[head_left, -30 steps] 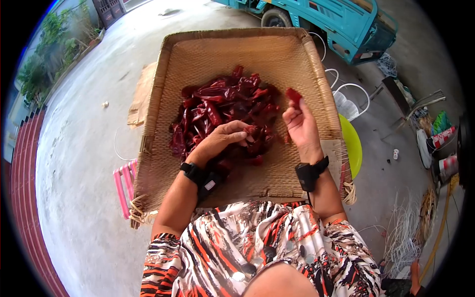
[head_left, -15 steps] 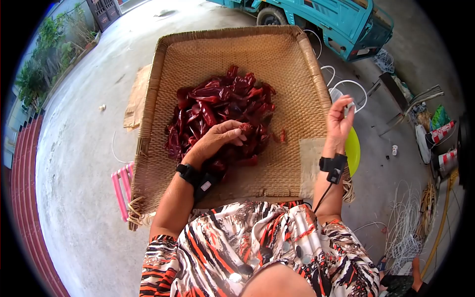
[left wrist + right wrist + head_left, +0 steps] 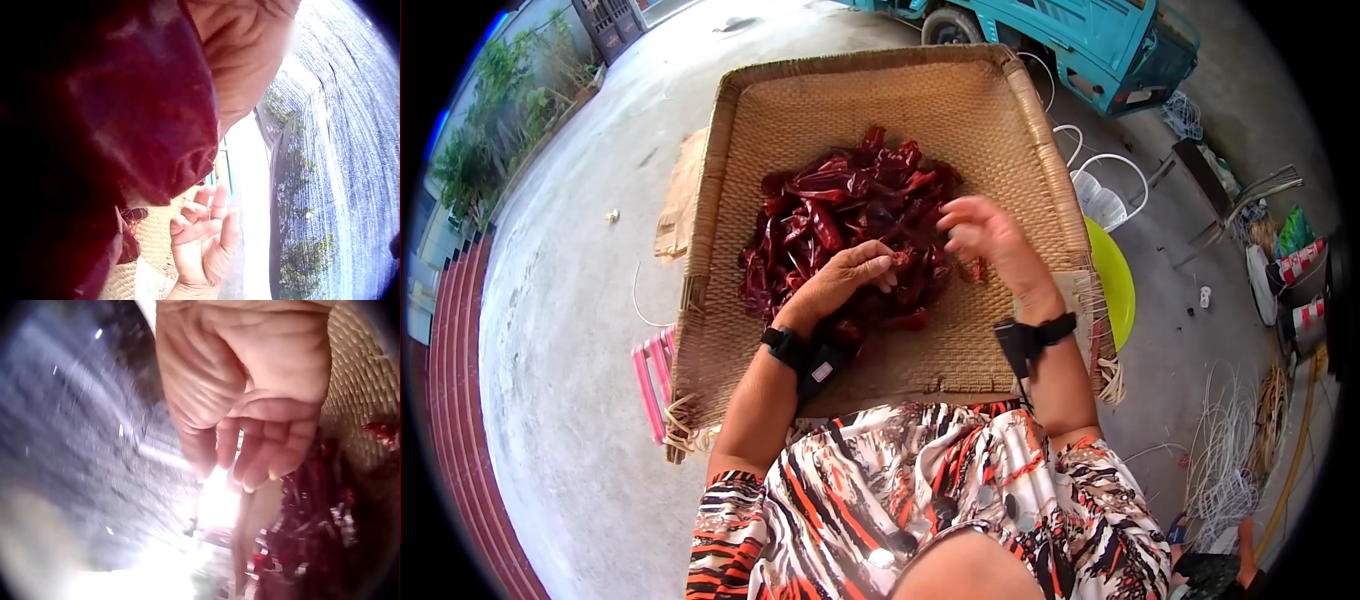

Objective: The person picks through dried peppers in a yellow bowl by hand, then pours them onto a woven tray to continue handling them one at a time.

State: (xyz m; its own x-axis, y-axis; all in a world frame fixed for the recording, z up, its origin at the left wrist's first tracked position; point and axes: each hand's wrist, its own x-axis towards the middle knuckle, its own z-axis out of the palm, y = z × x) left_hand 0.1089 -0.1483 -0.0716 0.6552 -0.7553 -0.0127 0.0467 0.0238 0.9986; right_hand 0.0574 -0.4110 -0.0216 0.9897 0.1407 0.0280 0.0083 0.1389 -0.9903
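Dried red chili peppers (image 3: 825,225) lie heaped in a large woven tray (image 3: 855,95). At the near right part of the heap my left hand (image 3: 830,285) pinches a dark red chili (image 3: 901,259) between thumb and fingers. Large and close, a glossy pepper (image 3: 150,106) covers much of the left wrist view. My right hand (image 3: 995,245), blurred, hangs above the tray just right of the heap. Its fingers bend loosely with nothing between them in the right wrist view. A few small red bits (image 3: 978,268) lie on the weave below it.
Outside the tray's right rim stand a yellow-green basin (image 3: 1115,290) and a white bucket (image 3: 1100,200). A pink striped stool (image 3: 655,385) and cardboard (image 3: 680,205) show on the left. Farther off are a teal cargo vehicle (image 3: 1090,50) and a heap of white wire (image 3: 1230,470).
My right hand carried a red chili piece rightward out past the tray's rim, let go of it, and has come back over the tray. The left hand has stayed at the heap.
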